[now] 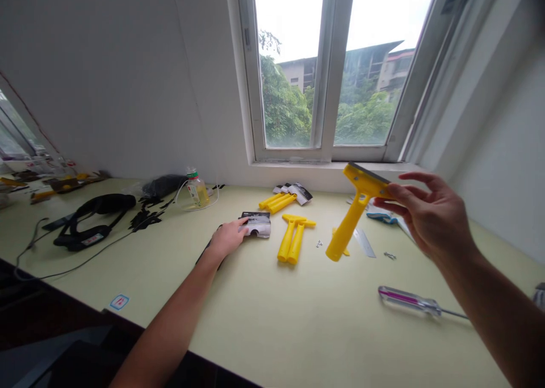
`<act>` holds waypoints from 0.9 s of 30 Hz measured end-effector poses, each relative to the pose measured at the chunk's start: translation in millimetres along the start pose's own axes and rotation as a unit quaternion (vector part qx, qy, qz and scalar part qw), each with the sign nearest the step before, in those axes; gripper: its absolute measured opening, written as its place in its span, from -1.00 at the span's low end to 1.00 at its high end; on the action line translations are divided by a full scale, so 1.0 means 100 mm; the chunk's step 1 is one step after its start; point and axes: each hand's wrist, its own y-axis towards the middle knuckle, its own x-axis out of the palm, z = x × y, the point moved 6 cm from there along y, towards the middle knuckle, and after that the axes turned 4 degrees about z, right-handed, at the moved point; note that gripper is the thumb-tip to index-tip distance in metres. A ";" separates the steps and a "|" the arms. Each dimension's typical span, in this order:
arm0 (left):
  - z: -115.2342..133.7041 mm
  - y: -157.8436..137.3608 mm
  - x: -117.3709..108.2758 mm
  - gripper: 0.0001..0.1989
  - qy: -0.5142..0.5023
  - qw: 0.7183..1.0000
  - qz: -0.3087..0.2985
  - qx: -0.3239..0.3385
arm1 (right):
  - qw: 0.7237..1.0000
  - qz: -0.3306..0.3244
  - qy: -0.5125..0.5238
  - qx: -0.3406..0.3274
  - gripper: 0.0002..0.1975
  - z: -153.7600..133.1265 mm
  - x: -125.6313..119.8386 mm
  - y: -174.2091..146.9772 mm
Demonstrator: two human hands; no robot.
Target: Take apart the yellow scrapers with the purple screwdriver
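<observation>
In my right hand is a yellow scraper, raised over the table and pinched near one end of its wide head. Its handle hangs down to the left, and a dark strip runs along the head's top edge. My left hand reaches forward to a black-and-white printed card, with fingertips over its left edge. Some fingers and part of a black object under that hand are hidden. Right of the card, two yellow scraper handles lie side by side. Behind them, several yellow handles rest by more printed cards.
A clear-handled screwdriver lies at the right front. Small nuts, screws and a metal blade sit mid-table. Leftward are a bottle, a black strap headset and a cable. A window stands behind.
</observation>
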 end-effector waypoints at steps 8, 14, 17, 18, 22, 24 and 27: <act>0.09 -0.07 -0.04 -0.54 0.081 0.997 0.001 -0.008 | 0.997 -0.059 -0.025 0.030 -0.55 0.09 0.07 -0.05; 0.16 -0.09 -0.03 -0.53 0.068 0.997 0.012 0.026 | 0.991 -0.116 -0.053 0.048 -0.54 0.13 0.15 -0.13; 0.21 -0.11 -0.04 -0.48 0.037 0.997 0.014 0.059 | 0.986 -0.145 -0.067 0.046 -0.54 0.16 0.17 -0.17; 0.23 -0.13 -0.05 -0.46 0.030 0.997 0.009 0.068 | 0.985 -0.153 -0.070 0.046 -0.54 0.18 0.18 -0.18; 0.36 -0.24 -0.06 -0.39 0.022 0.994 -0.004 0.111 | 0.980 -0.177 -0.079 0.046 -0.55 0.21 0.19 -0.20; 0.44 -0.29 -0.05 -0.40 0.023 0.991 -0.001 0.128 | 0.980 -0.179 -0.080 0.045 -0.56 0.21 0.19 -0.20; 0.50 -0.30 0.02 -0.43 0.042 0.990 -0.001 0.132 | 0.980 -0.178 -0.082 0.042 -0.58 0.20 0.19 -0.19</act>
